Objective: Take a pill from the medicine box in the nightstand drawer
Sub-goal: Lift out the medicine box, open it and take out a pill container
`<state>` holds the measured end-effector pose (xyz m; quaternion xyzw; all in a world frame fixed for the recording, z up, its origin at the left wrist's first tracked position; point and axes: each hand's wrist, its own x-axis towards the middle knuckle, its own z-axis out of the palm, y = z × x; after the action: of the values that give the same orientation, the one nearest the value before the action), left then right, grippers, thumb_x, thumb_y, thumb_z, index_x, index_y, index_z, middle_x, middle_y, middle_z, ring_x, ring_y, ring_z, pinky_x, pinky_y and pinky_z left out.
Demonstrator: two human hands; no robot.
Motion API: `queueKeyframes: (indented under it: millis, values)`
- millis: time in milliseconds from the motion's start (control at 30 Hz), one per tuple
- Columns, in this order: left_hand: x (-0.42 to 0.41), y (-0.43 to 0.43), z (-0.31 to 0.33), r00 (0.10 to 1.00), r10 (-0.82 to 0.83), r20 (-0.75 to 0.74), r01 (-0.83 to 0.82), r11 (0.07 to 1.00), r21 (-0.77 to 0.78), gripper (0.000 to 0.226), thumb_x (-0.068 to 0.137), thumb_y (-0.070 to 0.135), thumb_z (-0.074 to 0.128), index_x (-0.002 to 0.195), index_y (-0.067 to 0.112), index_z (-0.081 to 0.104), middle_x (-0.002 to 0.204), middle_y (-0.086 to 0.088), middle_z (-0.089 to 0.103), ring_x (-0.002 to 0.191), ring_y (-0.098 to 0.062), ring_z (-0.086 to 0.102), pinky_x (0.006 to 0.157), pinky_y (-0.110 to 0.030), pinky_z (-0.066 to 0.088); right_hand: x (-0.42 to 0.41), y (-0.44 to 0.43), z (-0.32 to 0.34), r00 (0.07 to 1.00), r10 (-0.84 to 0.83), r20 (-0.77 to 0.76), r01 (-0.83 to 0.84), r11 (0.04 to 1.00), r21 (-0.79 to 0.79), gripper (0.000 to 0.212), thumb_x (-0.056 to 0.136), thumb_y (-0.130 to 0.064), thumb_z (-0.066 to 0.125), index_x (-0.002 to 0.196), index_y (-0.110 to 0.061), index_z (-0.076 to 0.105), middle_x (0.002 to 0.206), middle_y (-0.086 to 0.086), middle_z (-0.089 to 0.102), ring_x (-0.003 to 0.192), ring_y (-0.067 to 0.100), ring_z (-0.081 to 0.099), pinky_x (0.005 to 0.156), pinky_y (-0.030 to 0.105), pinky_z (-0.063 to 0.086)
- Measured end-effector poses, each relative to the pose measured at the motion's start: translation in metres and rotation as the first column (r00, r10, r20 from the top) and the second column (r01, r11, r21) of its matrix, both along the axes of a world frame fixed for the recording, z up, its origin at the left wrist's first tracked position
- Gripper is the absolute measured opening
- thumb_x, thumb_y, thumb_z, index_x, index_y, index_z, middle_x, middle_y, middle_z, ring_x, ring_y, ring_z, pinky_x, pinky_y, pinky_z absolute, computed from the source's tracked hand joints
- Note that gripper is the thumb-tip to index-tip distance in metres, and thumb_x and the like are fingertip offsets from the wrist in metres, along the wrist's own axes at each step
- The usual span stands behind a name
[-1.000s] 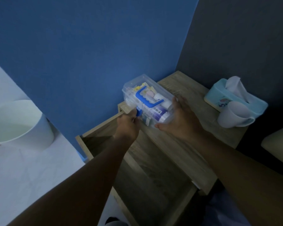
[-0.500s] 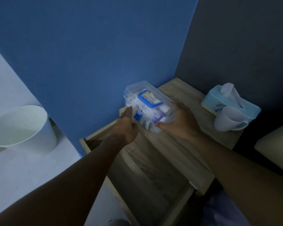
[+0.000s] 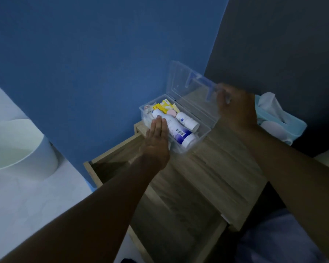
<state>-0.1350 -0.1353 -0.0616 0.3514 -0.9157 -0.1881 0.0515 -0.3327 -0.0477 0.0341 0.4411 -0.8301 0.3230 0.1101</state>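
Note:
The clear plastic medicine box stands on the wooden nightstand top at its back left corner. Its lid is swung up and open, with a blue handle on it. My right hand grips the lid's free edge. My left hand rests flat, fingers straight, against the box's near left side. Inside lie a large white and blue bottle, a smaller white bottle, yellow packets and a pink item. The drawer below is pulled out.
A light blue tissue box with a white mug in front of it sits at the nightstand's right end, partly behind my right hand. A white bin stands on the floor at left. Blue wall behind, dark wall to the right.
The box's lid was shut with both hands at its sides; now my right hand has lifted the lid open and back. My left hand has flattened against the box.

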Motion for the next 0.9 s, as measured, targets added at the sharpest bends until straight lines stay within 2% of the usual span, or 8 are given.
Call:
queueKeyframes:
  millis: [167,267,400,533,600,700,800,900]
  values:
    - [0.000,-0.001,-0.011,0.999,0.008,-0.034,-0.011,0.996,-0.088,0.080,0.096,0.006,0.043,0.155,0.010,-0.011,0.164,-0.009,-0.015,0.151,-0.028,-0.014,0.117,-0.035,-0.007,-0.014,-0.018,-0.030,0.965,-0.230,0.124,0.222,0.972,0.074,0.067,0.097,-0.013,0.055,0.156,-0.010,0.023,0.160,0.018,0.028,0.144,0.032,0.032,0.114,0.035,0.025]
    - [0.002,-0.002,-0.012,1.000,-0.007,-0.009,0.006,0.993,-0.116,0.079,0.098,0.010,0.043,0.155,0.010,-0.012,0.164,-0.010,-0.014,0.151,-0.029,-0.014,0.117,-0.036,-0.006,-0.013,-0.023,-0.049,0.917,-0.367,0.156,0.343,0.925,0.163,0.089,0.092,-0.007,0.060,0.158,-0.012,0.000,0.167,0.014,0.000,0.152,0.032,0.007,0.117,0.034,0.007]
    - [0.003,-0.002,-0.009,1.000,-0.013,-0.009,0.012,0.994,-0.110,0.075,0.100,0.011,0.038,0.154,0.009,-0.014,0.164,-0.011,-0.016,0.150,-0.029,-0.016,0.121,-0.038,-0.002,-0.014,-0.024,-0.069,0.885,-0.376,0.275,0.333,0.923,0.192,0.086,0.095,-0.006,0.051,0.156,-0.003,-0.009,0.166,0.016,-0.009,0.153,0.031,-0.003,0.119,0.033,-0.004]
    - [0.005,-0.001,-0.004,1.000,-0.021,0.003,0.021,0.995,-0.097,0.076,0.101,0.012,0.039,0.154,0.009,-0.015,0.164,-0.010,-0.017,0.150,-0.028,-0.016,0.124,-0.040,0.001,-0.013,-0.016,-0.073,0.834,-0.314,0.454,0.263,0.949,0.172,0.074,0.095,-0.007,0.049,0.157,-0.006,0.009,0.167,0.013,0.006,0.151,0.028,0.019,0.115,0.028,0.024]
    - [0.006,0.000,-0.001,1.000,-0.021,0.015,0.022,0.995,-0.097,0.078,0.100,0.012,0.040,0.153,0.010,-0.016,0.164,-0.010,-0.018,0.150,-0.028,-0.017,0.124,-0.041,0.003,-0.007,-0.016,-0.070,0.900,-0.271,0.341,0.261,0.962,0.074,0.065,0.092,-0.003,0.051,0.153,-0.010,0.028,0.166,0.013,0.010,0.150,0.029,0.019,0.108,0.023,0.025]
    - [0.006,0.001,0.001,0.999,-0.019,0.031,0.022,0.994,-0.109,0.077,0.101,0.011,0.039,0.153,0.009,-0.017,0.163,-0.011,-0.020,0.150,-0.029,-0.018,0.124,-0.040,0.001,0.006,-0.031,-0.059,0.992,0.001,0.128,0.001,1.000,-0.018,0.049,0.089,0.001,0.052,0.137,-0.009,0.051,0.155,0.017,0.035,0.145,0.032,0.030,0.114,0.034,0.029]
    - [0.006,0.002,0.001,1.000,-0.021,0.019,0.023,0.992,-0.123,0.077,0.101,0.012,0.039,0.153,0.008,-0.017,0.163,-0.012,-0.020,0.150,-0.029,-0.018,0.122,-0.038,-0.002,0.012,-0.060,-0.047,0.951,0.305,0.059,-0.310,0.943,0.122,0.037,0.086,0.002,0.054,0.120,-0.007,0.067,0.125,0.013,0.065,0.119,0.029,0.058,0.102,0.037,0.046]
    - [0.008,0.001,0.000,1.000,-0.027,0.011,0.028,0.993,-0.114,0.075,0.102,0.012,0.038,0.153,0.008,-0.016,0.163,-0.012,-0.020,0.150,-0.028,-0.018,0.121,-0.036,-0.003,0.020,-0.088,-0.045,0.903,0.409,0.129,-0.428,0.837,0.341,0.031,0.090,-0.007,0.062,0.120,-0.013,0.070,0.126,0.010,0.067,0.113,0.025,0.063,0.100,0.037,0.050]
